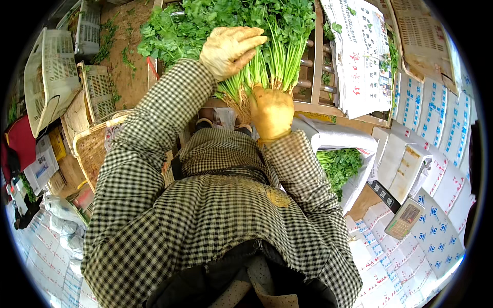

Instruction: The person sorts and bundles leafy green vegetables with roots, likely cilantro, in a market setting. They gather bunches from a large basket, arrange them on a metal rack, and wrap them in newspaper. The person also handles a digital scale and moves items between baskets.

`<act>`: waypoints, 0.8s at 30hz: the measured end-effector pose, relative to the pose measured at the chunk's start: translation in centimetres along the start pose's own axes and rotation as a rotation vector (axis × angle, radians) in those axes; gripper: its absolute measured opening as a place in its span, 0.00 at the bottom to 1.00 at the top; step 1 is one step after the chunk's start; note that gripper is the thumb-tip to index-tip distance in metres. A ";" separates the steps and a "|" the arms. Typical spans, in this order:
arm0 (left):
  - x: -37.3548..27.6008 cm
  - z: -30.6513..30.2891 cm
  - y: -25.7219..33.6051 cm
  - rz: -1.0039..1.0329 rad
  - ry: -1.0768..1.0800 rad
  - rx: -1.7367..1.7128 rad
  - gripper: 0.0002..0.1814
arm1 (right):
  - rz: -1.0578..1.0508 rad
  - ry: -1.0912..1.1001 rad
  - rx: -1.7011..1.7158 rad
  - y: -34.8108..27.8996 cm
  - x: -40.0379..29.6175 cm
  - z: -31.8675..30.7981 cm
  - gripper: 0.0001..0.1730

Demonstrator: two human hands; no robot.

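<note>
A heap of leafy green celery-like stalks (287, 57) with pale roots lies before me on a slatted rack (316, 77). My left hand (233, 52), in a yellowish glove, rests across the stems, its fingers stretched out to the right and its palm hidden. Lower down, my right hand (271, 111), also gloved, is curled at the root ends of the bunch, with stalks rising from above its knuckles. Stringy roots (238, 102) hang over the rack's near edge, to the left of that hand.
Newspapers (360, 61) are stacked at the rack's right end. A white lined box (348, 154) by my right arm holds more greens. Printed white cartons (431, 100) and a scale display with keypad (404, 218) stand to the right. Plastic crates (57, 77) and a basket (90, 152) stand left.
</note>
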State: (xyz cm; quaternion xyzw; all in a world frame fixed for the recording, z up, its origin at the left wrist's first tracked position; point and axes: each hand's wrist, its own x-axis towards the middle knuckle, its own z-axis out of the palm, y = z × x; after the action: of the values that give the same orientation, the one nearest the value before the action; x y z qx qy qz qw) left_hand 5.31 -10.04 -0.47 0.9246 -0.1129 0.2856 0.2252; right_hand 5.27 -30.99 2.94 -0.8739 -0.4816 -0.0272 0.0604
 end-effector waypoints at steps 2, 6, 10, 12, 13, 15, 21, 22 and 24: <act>0.8 -0.9 -0.2 0.036 0.054 -0.045 0.22 | -0.021 0.214 0.294 0.9 -0.6 -1.2 0.07; 6.5 -4.3 0.6 0.264 0.153 0.004 0.19 | 0.014 0.295 0.398 4.4 -0.3 -4.5 0.07; 9.0 -1.2 0.6 0.333 0.189 -0.334 0.14 | 0.033 -0.012 0.083 4.7 4.2 -4.9 0.17; 7.7 0.7 -0.4 0.163 -0.151 -0.144 0.14 | -0.023 -0.140 -0.071 4.2 7.0 -1.2 0.15; 7.1 1.4 -0.4 0.271 0.106 -0.006 0.14 | -0.051 -0.295 -0.174 3.9 8.0 -0.7 0.13; 6.1 2.0 -2.0 0.220 0.001 -0.163 0.13 | 0.130 -0.602 0.039 3.5 7.2 -1.3 0.13; 4.7 3.3 -2.3 0.085 -0.105 -0.115 0.15 | -0.003 -1.365 0.129 2.9 -0.1 -7.6 0.15; 4.9 3.2 -2.1 0.075 -0.125 -0.087 0.15 | 0.027 -1.371 0.179 3.1 -0.7 -9.0 0.17; 5.3 2.9 -1.5 0.010 -0.202 -0.097 0.14 | 0.113 -1.001 0.340 5.1 -2.3 -9.1 0.14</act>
State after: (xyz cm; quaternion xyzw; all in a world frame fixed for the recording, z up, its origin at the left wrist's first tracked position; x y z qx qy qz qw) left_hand 11.52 -10.54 -0.11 0.9361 -0.1535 0.1862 0.2558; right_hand 8.43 -36.85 11.27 -0.7825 -0.4011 0.4749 -0.0346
